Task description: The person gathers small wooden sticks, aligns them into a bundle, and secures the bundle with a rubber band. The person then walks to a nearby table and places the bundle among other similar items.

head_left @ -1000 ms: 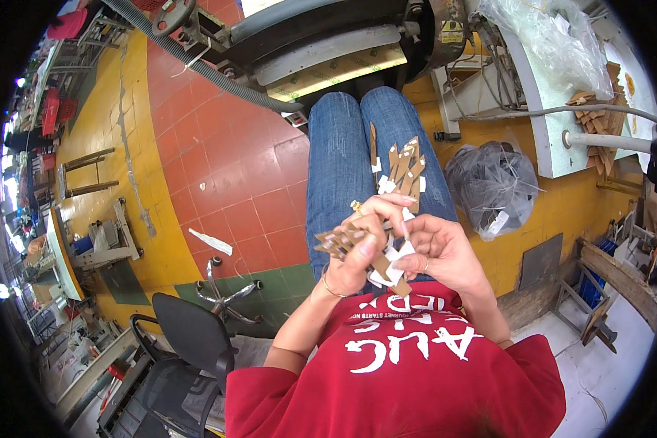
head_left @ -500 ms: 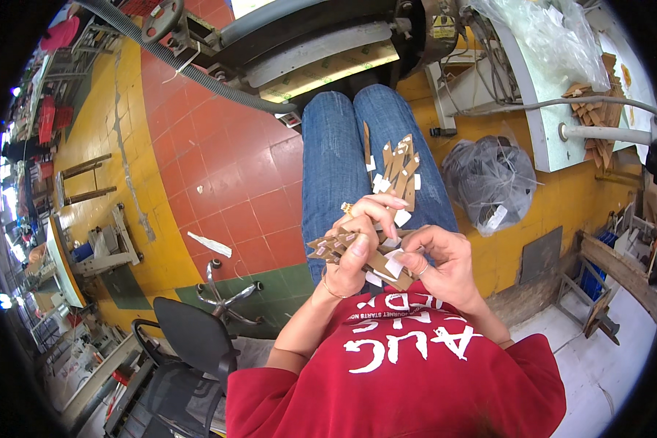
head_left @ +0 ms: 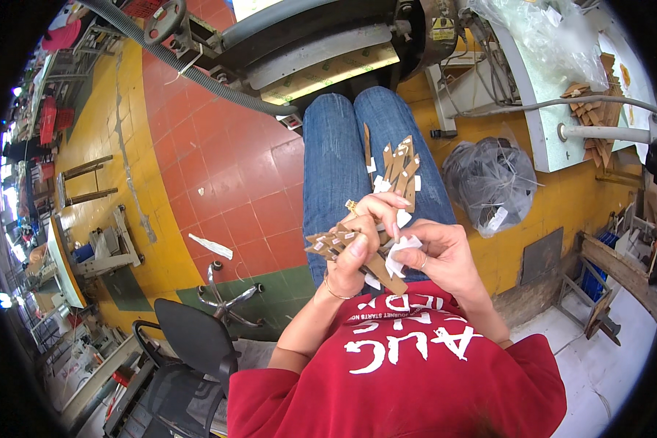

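Note:
My left hand (head_left: pixel 358 252) grips a bundle of flat brown strips (head_left: pixel 331 243) with pointed ends and small white labels. A lower strip (head_left: pixel 389 279) sticks out of the bundle toward my shirt. My right hand (head_left: pixel 445 252) is closed, pinching a creased white piece (head_left: pixel 405 252) that looks like paper or thin fabric, right beside the bundle. The left fingertips touch or nearly touch this white piece. More brown strips (head_left: pixel 400 175) with white tags lie on my right thigh, just beyond my hands. A gold-coloured ring shows on my left hand.
Ahead of my knees stands a machine with a metal roller (head_left: pixel 321 58) and a handwheel (head_left: pixel 164 22). On the right are a plastic bag (head_left: pixel 491 182) on the floor and a table (head_left: pixel 555 139) with more brown strips (head_left: pixel 598 113). An office chair (head_left: pixel 193 336) is at lower left.
My right hand has shifted slightly up and away from the strips. The white piece between its fingers now shows larger and creased, lifted off the bundle's face.

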A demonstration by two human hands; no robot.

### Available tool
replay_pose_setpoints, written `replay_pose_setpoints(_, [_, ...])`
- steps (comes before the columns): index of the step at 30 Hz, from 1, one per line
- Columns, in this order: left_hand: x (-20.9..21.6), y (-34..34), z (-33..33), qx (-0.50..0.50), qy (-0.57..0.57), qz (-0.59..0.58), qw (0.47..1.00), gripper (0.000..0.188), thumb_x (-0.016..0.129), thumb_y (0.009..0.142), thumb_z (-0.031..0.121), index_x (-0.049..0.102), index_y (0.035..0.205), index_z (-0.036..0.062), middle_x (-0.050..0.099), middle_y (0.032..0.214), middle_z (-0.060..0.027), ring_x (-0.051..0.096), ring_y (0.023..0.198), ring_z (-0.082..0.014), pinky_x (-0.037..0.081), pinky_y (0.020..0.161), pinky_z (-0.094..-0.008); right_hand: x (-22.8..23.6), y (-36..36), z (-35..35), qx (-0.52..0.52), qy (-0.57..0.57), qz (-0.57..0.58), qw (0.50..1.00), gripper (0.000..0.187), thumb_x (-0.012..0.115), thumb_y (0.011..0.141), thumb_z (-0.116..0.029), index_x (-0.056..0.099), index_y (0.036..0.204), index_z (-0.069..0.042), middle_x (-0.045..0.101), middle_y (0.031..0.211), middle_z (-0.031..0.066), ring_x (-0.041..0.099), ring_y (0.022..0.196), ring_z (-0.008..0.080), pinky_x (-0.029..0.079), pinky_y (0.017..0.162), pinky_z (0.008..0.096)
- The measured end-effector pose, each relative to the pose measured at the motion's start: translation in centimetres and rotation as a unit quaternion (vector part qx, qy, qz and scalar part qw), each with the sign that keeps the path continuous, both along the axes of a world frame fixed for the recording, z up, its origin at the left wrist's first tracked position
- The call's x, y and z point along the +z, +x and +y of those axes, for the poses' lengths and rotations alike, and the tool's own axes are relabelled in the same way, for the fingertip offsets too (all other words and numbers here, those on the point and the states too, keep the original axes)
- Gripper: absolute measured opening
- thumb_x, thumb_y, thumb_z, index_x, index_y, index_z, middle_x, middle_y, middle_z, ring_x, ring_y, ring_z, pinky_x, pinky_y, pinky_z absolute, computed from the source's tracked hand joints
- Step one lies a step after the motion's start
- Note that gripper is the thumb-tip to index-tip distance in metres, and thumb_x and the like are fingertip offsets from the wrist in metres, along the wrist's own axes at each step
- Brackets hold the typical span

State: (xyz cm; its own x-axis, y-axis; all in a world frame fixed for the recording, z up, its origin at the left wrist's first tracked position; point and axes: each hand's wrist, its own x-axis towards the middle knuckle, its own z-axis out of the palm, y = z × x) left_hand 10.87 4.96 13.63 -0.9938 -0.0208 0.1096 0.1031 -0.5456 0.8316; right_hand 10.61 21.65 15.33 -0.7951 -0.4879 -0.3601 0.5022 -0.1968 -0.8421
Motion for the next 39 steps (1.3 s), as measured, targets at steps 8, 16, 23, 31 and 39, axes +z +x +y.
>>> replay_pose_setpoints(8, [-0.1,-0.9,0.0,0.068,0.150,-0.039,0.986,0.034,0.033,0.096,0.032,0.033,0.068,0.0128,0.045,0.063,-0.0044,0.053,0.083,-0.0255,0.030,0.106,-0.0522,0.5,-1.1,0.9,-0.150,0.054,0.065,0.985,0.007,0.066,0.085,-0.002,0.060,0.088,0.001,0.062,0.095,0.0090,0.058,0.079,0.0102,0.050,0.070,0.0246])
replay_pose_setpoints(16, [-0.1,-1.0,1.3,0.193,0.019,-0.110,0.975,0.030,0.039,0.101,0.035,0.032,0.080,0.0132,0.034,0.075,-0.0016,0.038,0.073,-0.0146,0.038,0.075,-0.0346,2.7,-1.1,-1.0,0.070,0.299,0.394,0.866,0.030,0.076,0.069,-0.004,0.068,0.097,0.001,0.065,0.074,0.0078,0.059,0.065,0.0225,0.046,0.059,0.0301])
replay_pose_setpoints(23, [-0.7,-0.5,2.2,0.219,0.037,-0.207,0.953,0.032,0.041,0.101,0.032,0.038,0.078,0.0105,0.038,0.073,0.0001,0.039,0.071,-0.0126,0.038,0.069,-0.0299,2.5,-2.2,-1.1,0.006,0.306,0.522,0.796,0.025,0.076,0.061,0.000,0.071,0.085,-0.005,0.064,0.077,0.0044,0.059,0.068,0.0195,0.048,0.059,0.0297])
replay_pose_setpoints(31, [-2.9,-3.1,-2.6,0.048,0.438,-0.250,0.862,0.026,0.050,0.097,0.035,0.046,0.083,0.0130,0.039,0.074,0.0016,0.042,0.073,-0.0116,0.039,0.074,-0.0302,9.0,-14.6,4.4,-0.201,0.453,0.576,0.651,0.008,0.068,0.077,-0.002,0.069,0.083,-0.006,0.065,0.082,0.0094,0.065,0.076,0.0247,0.051,0.068,0.0341])
replay_pose_setpoints(39, [-1.6,-2.3,-2.9,0.035,0.454,-0.257,0.852,0.021,0.056,0.091,0.021,0.049,0.105,0.0079,0.043,0.087,-0.0023,0.046,0.085,-0.0151,0.041,0.086,-0.0365,9.9,-32.0,12.6,-0.126,0.862,0.303,0.386,0.035,0.070,0.078,-0.028,0.062,0.103,-0.005,0.066,0.096,0.0177,0.061,0.095,0.0359,0.049,0.080,0.0453])
